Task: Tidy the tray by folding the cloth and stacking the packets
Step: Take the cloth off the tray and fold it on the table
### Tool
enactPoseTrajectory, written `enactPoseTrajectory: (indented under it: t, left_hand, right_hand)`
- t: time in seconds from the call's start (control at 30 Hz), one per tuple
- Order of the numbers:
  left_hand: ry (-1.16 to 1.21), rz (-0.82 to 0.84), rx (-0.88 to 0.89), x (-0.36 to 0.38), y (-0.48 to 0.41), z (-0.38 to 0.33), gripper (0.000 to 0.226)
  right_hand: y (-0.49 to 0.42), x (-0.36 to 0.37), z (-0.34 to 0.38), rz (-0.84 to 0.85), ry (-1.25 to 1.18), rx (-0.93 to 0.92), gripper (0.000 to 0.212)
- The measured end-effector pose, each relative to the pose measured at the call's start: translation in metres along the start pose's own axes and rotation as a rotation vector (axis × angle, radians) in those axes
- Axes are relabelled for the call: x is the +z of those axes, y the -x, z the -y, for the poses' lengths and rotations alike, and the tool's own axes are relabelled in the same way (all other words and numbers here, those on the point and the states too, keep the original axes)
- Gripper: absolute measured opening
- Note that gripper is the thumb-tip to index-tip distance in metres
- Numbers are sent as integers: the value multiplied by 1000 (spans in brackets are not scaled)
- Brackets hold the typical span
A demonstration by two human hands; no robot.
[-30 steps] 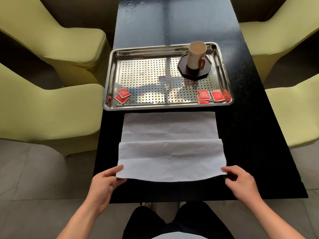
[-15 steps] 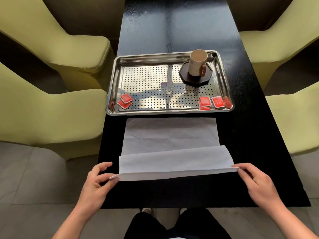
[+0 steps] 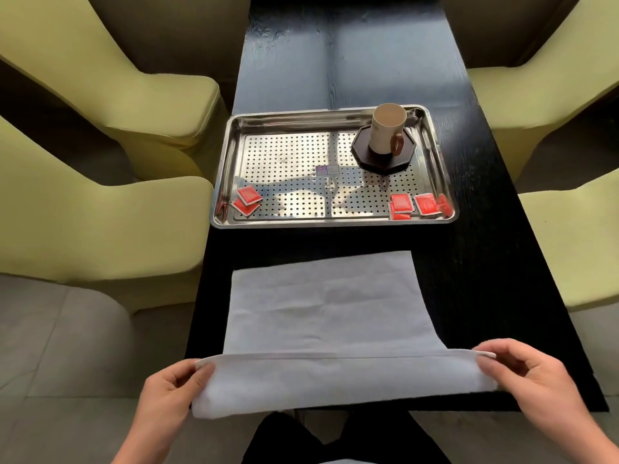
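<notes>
Both hands, left point(image 3: 167, 393) and right point(image 3: 532, 380), pinch the near corners of the one white cloth point(image 3: 328, 316), raised at lower centre over the worktop point(image 3: 475, 283). Folding is in hand; next, I judge, carry that edge evenly to the far edge. Packets point(image 3: 249, 195) on the tray point(image 3: 335, 224): two lower left, about three lower right, unstacked.

I took the place for a café or lounge seating area. A long black wooden table point(image 3: 351, 61) ran away from me, with yellow-green upholstered armchairs point(image 3: 100, 212) on its left and right. A perforated steel serving tray point(image 3: 231, 155) carried a mug point(image 3: 387, 132) on a dark coaster point(image 3: 407, 155). The floor point(image 3: 60, 346) was grey tile.
</notes>
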State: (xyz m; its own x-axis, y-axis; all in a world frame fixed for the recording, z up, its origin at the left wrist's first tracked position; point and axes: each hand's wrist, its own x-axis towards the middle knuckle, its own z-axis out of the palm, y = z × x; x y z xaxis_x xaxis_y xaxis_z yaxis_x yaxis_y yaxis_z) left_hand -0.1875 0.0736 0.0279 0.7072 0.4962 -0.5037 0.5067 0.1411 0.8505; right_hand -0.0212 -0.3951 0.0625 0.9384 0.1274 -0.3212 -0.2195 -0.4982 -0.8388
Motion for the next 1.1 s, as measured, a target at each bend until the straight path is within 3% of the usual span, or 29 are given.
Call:
enactPoseTrajectory:
  t: [0.27,0.6,1.1]
  left_hand:
    - [15,-17,-62,19,-27,-2,16]
    - [66,-183,-203,25,-76,15,14]
    - [-57,-383,-242,59,-153,4,6]
  right_hand:
    - [-38,29,15,-22,70,15,30]
    - [-140,74,18,-43,283,81,6]
    - [-220,103,10,-60,542,146,13]
